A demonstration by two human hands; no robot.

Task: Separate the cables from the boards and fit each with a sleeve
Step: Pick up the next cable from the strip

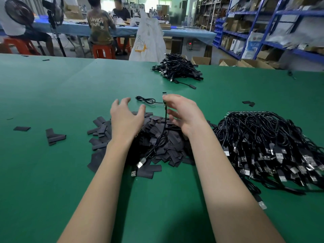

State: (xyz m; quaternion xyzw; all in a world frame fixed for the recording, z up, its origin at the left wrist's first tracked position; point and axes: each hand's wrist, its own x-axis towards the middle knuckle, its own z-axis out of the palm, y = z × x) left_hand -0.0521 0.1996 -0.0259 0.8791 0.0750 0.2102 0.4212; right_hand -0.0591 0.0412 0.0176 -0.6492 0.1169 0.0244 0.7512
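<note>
Black cable (164, 125), long axis near vertical, board end up, pinched by the right hand (182, 113) above the sleeve pile (157, 146); its USB plug (141, 163) lies on the pile. Left hand (125, 118) hovers beside, fingers spread, holding nothing. Green worktop (52, 172); storeroom shelving (273, 27) behind.

Green table (52, 95) — beyond it, white bag (149, 41), blue shelving (270, 28)

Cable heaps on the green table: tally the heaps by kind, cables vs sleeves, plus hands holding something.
Cable heaps: 2, the far cable heap and the near cable heap.
Sleeve heaps: 1, the sleeve heap under both hands.
Hands holding something: 1, the right hand pinches a cable; the left hand holds nothing.
Total: 3 heaps.
</note>
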